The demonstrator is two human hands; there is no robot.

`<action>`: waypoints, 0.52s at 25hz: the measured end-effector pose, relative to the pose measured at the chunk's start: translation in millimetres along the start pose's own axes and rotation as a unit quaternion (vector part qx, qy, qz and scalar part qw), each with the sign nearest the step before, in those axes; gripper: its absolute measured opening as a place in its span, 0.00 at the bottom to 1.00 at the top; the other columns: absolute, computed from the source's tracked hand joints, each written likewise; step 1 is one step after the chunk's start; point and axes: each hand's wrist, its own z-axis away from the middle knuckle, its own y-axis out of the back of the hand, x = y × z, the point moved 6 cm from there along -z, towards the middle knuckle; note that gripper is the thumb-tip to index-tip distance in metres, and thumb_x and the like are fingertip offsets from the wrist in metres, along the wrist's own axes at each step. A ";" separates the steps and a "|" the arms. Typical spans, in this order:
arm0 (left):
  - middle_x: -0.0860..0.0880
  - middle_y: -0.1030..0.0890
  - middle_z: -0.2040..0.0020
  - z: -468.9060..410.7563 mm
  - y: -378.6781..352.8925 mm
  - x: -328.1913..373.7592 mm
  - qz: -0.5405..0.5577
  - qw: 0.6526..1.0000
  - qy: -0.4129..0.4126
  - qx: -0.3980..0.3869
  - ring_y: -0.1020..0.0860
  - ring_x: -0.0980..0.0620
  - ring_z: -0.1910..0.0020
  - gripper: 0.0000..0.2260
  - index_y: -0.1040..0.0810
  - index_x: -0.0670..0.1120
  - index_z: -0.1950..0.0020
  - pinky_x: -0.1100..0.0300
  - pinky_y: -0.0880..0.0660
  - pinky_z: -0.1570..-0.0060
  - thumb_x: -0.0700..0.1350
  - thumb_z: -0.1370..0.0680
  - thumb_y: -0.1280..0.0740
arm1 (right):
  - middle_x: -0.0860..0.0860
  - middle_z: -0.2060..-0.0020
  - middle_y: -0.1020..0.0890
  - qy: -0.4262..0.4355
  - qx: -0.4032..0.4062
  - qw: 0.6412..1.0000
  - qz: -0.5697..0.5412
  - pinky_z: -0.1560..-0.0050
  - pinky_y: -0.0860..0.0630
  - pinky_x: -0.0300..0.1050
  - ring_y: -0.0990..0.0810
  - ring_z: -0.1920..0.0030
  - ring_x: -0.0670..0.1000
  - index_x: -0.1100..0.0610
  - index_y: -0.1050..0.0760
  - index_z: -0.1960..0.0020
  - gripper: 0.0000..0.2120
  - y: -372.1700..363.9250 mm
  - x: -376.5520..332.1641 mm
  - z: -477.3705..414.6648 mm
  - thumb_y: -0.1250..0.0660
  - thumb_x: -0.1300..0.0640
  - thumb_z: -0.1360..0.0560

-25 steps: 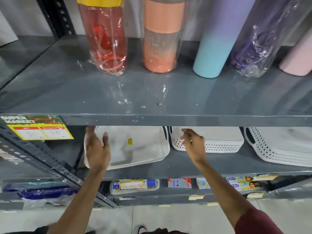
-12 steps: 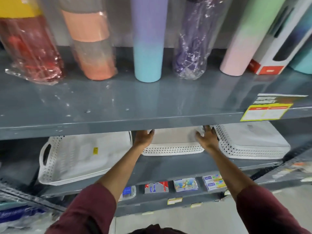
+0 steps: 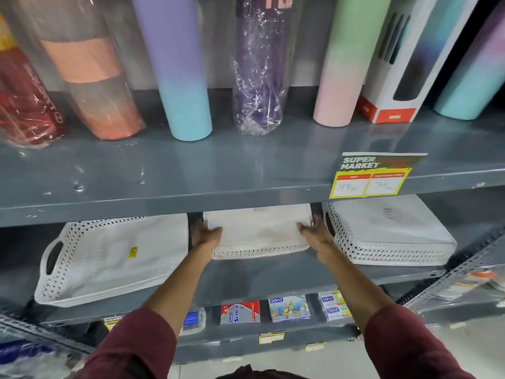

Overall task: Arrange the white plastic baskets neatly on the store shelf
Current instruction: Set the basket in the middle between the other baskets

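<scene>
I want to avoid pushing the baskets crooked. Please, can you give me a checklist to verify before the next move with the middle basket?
1. Left hand on the left side of the middle basket: ok.
2. Right hand on its right side: ok.
3. Gap to the left basket: ok, a gap shows.
4. Gap to the right basket: not ok, the right hand fills it.
5. Front edges in one line: not ok, the left basket sits further forward and turned.
6. Free space behind the middle basket: cannot tell, the upper shelf hides it.

Both hands (image 3: 209, 235) on middle basket (image 3: 257, 233)
</scene>
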 end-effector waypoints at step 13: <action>0.44 0.19 0.36 34.8 14.4 -2.8 0.220 0.965 0.071 -0.123 0.20 0.41 0.39 0.21 0.23 0.50 0.34 0.44 0.24 0.38 0.57 0.24 0.35 | 0.57 0.41 0.17 -0.133 -0.136 0.918 -0.349 0.44 0.22 0.57 0.18 0.43 0.60 0.49 0.22 0.37 0.30 19.0 47.4 -16.9 0.40 0.30 0.28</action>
